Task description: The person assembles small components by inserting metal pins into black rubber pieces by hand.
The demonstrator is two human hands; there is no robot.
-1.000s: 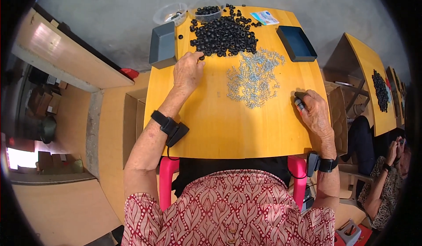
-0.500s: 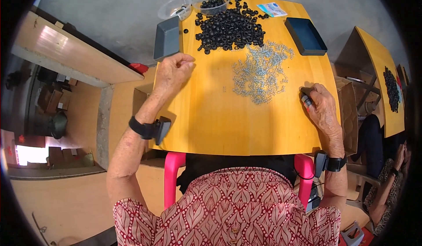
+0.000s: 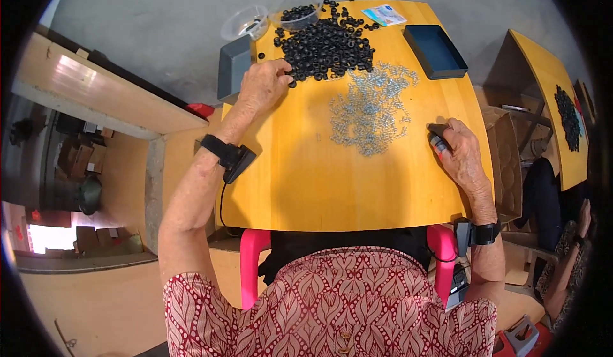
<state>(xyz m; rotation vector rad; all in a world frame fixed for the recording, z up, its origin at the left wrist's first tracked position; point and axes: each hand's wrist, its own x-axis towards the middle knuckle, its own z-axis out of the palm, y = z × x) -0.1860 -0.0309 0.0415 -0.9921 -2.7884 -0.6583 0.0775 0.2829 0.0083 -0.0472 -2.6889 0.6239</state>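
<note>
My left hand (image 3: 263, 88) reaches to the left edge of a heap of small black ring-shaped parts (image 3: 329, 47). Its fingers are drawn together at the nearest parts; whatever lies between the tips is hidden. My right hand (image 3: 461, 156) rests on the right side of the table, fingers curled in. A dark piece with a grey band (image 3: 438, 141) shows at its thumb side, too small to make out. Between the hands, close to the black heap, spreads a pile of small shiny silvery metal pieces (image 3: 369, 111).
The yellow wooden table (image 3: 357, 197) carries a grey tray (image 3: 234, 70) at left and a dark tray (image 3: 437, 51) at right. Two clear plastic tubs (image 3: 297, 12) and a printed packet (image 3: 385, 14) stand at the back. Another person's arm (image 3: 568, 261) shows far right.
My left hand has moved right and forward from beside the grey tray to the black heap. My right hand stays at about the same place on the table. The whole view has shifted slightly.
</note>
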